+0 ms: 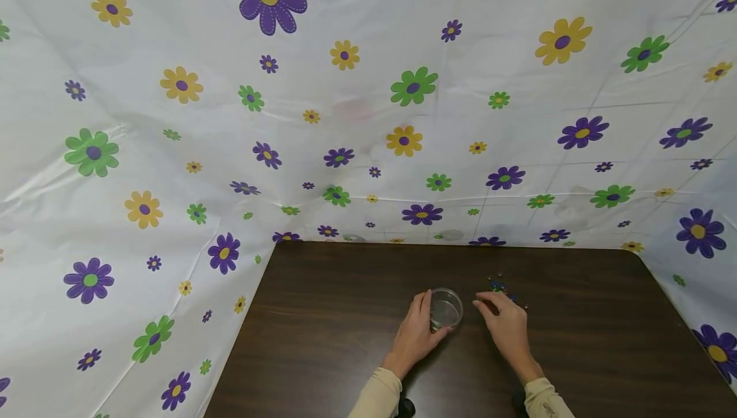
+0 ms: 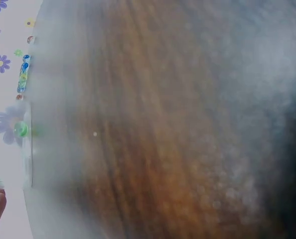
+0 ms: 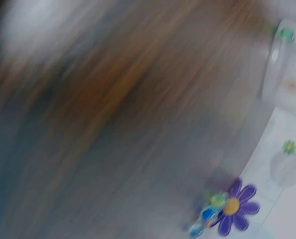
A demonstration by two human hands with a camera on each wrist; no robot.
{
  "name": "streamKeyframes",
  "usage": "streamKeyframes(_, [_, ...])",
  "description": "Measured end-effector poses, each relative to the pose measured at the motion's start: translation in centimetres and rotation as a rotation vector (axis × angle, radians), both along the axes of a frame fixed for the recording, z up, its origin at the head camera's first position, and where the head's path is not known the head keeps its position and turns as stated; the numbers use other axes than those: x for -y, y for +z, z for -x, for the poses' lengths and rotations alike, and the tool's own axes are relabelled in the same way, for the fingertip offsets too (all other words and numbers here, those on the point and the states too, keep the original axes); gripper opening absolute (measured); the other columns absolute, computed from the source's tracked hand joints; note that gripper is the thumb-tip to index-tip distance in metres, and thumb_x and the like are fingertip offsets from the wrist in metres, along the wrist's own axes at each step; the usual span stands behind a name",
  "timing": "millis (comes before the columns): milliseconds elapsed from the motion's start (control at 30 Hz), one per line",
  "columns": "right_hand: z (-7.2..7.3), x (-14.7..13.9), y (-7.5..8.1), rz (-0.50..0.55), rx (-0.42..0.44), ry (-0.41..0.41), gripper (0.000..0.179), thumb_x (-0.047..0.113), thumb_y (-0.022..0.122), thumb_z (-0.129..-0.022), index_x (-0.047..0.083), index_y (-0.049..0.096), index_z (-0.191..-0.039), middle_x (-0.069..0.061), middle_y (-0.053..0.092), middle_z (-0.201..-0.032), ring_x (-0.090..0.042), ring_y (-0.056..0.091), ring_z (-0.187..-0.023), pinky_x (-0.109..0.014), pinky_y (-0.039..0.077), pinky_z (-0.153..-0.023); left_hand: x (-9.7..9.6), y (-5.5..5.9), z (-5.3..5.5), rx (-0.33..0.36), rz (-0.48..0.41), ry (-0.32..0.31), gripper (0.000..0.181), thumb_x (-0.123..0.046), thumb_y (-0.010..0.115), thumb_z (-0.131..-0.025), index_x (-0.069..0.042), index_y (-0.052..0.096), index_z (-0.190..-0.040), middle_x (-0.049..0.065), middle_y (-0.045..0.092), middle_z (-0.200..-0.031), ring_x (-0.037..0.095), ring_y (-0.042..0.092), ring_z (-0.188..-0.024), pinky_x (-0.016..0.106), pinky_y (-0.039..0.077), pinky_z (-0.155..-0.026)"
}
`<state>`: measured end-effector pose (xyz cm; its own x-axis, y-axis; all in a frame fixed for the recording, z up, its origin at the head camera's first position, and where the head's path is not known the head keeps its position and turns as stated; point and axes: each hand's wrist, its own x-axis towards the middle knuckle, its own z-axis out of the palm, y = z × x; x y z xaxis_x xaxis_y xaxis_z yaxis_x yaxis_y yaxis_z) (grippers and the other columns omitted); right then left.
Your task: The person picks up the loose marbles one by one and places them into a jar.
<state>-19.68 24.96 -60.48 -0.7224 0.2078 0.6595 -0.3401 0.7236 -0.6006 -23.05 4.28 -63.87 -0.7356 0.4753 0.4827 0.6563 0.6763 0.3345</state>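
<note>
- Around the clear round dish [image 1: 460, 308], your left hand [image 1: 416, 333] has its fingers on the far left side and its thumb on the near side, gripping the wall between them
- Just right of that dish and apart from it, your right hand [image 1: 507, 327] has its thumb and index tips close together; I cannot tell whether they pinch anything
- Inside the dish, which stands upright, a green marble [image 2: 20, 129] shows through the clear wall in both your wrist views
- Just beyond your right fingers, a loose cluster of coloured marbles [image 1: 498, 286], blue and green among them, lies on the dark brown surface [image 1: 322, 315], with a few small ones slightly apart
- Behind your hands, pale tan sleeves [image 1: 379, 393] cover your forearms
- Past the far edge of the surface, a white cloth [image 1: 357, 98] hangs, printed with purple, yellow and green flowers
</note>
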Motion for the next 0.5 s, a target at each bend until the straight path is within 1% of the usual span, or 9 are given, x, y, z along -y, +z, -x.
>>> streamKeyframes(133, [0.6,1.2,0.0,-0.012,-0.035,0.041,0.028,-0.012,0.088,-0.070,0.001,0.078,-0.092,-0.007,0.075,-0.089,-0.018,0.068,-0.075,-0.007,0.047,-0.073,0.0,0.1,0.1,-0.005,-0.003,-0.008,0.086,-0.040,0.084,-0.089,0.010,0.044,-0.147,0.017,0.053,-0.136,0.025,0.062,-0.120,0.028,0.054,-0.094])
streamKeyframes(267, [0.9,2.1,-0.2,-0.023,-0.046,0.072,0.029,-0.014,0.088,-0.069,-0.001,0.077,-0.092,-0.008,0.074,-0.089,-0.020,0.069,-0.073,-0.008,0.048,-0.072,0.1,0.1,0.0,-0.005,0.007,-0.007,0.086,-0.040,0.084,-0.089,0.009,0.044,-0.147,0.018,0.053,-0.135,0.024,0.063,-0.118,0.027,0.055,-0.093])
streamKeyframes(500, [1.3,2.8,-0.7,-0.041,-0.029,0.066,0.030,-0.013,0.090,-0.068,0.000,0.077,-0.091,-0.008,0.074,-0.087,-0.017,0.068,-0.071,-0.009,0.048,-0.070,0.1,0.0,-0.1,0.032,0.002,0.000,0.085,-0.039,0.084,-0.089,0.008,0.045,-0.148,0.016,0.053,-0.135,0.024,0.064,-0.117,0.028,0.055,-0.092])
